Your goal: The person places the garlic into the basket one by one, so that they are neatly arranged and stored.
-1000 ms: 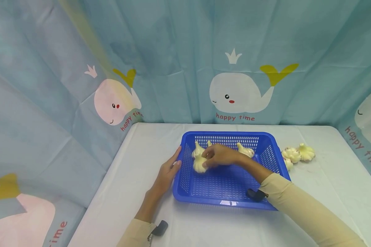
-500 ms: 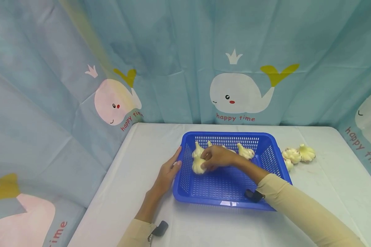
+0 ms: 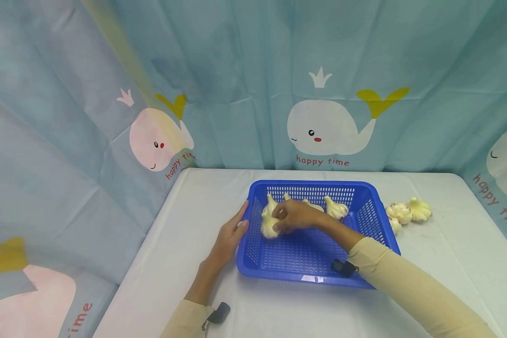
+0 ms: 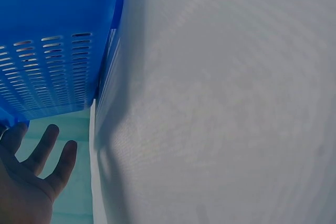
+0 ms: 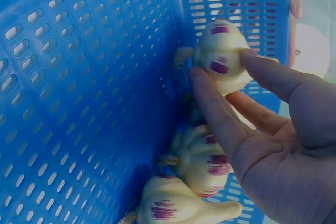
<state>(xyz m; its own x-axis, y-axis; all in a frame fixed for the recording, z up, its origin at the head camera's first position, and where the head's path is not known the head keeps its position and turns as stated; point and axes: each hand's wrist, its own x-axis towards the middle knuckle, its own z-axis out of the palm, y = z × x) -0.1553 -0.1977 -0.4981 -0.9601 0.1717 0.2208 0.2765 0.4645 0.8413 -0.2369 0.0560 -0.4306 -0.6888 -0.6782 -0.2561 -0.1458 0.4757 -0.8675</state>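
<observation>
Right hand (image 3: 297, 215) pinching a garlic bulb (image 3: 270, 228) inside a blue basket (image 3: 308, 256).
The bulb sits between thumb and fingers near the basket's left end, just in front of other bulbs (image 3: 336, 209) along the far wall. The left hand (image 3: 228, 237), fingers loosely extended, touches the basket's left rim. Three more bulbs (image 3: 399, 212) lie on the white surface (image 3: 203, 197) just beside the basket's right side.
</observation>
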